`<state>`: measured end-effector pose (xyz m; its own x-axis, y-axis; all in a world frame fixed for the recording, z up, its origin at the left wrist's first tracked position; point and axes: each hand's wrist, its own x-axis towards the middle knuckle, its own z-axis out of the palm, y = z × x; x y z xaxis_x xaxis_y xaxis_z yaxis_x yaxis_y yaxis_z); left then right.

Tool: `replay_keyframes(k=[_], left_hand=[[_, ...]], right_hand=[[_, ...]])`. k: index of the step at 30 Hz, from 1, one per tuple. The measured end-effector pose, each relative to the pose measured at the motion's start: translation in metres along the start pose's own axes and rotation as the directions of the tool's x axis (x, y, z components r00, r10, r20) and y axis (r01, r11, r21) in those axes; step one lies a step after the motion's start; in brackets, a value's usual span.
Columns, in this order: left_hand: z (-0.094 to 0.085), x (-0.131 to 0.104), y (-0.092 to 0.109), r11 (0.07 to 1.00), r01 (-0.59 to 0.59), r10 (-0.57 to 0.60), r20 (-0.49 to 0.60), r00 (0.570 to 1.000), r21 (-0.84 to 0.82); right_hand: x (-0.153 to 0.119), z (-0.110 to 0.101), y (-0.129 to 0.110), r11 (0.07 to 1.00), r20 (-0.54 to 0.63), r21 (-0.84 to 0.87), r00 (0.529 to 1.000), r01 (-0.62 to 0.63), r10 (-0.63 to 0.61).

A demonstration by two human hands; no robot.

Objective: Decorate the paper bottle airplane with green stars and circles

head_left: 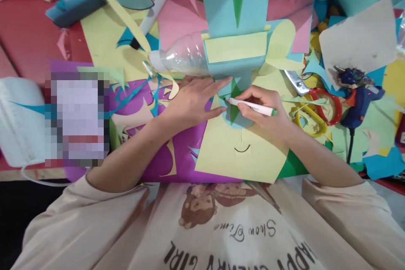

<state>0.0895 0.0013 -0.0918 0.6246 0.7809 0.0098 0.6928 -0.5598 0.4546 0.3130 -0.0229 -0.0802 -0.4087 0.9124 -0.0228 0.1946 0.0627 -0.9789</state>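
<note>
My right hand (264, 103) is closed around a white marker (253, 106) with a green end. Its tip touches a green star (234, 112) on a rounded light-blue paper piece (243, 121). My left hand (196, 97) lies with fingers spread, the fingertips at the left edge of that blue piece. Under both is a pale yellow sheet (218, 152) bearing a small black curved line (242, 149). Just beyond, a clear plastic bottle (186, 55) lies on its side, partly wrapped in blue paper with a pale yellow strip (236, 47).
Scissors (319, 107) with red and yellow handles and a blue glue gun (360, 105) lie to the right. Paper scraps (136, 114) cover the left, beside a pixelated block (77, 118) and a white device (22, 122). Another marker (155, 10) lies at the back left.
</note>
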Motion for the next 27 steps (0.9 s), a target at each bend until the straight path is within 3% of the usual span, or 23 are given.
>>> replay_keyframes(k=[16,23,27], left_hand=[[-0.001,0.0,0.0003,1.0,0.016,-0.016,0.003,1.0,-0.012],[-0.0005,0.0003,0.0,1.0,0.004,-0.004,0.0,1.0,0.007],[-0.0014,0.0005,0.0007,1.0,0.005,-0.005,0.012,1.0,0.003]], right_hand=[[0.0001,-0.0014,-0.0008,1.0,0.014,-0.007,1.0,-0.008,0.008],[0.0006,-0.0026,0.0066,1.0,-0.066,0.0,0.998,0.002,-0.002],[0.0014,-0.0016,0.0056,1.0,-0.037,-0.004,0.999,0.01,-0.01]])
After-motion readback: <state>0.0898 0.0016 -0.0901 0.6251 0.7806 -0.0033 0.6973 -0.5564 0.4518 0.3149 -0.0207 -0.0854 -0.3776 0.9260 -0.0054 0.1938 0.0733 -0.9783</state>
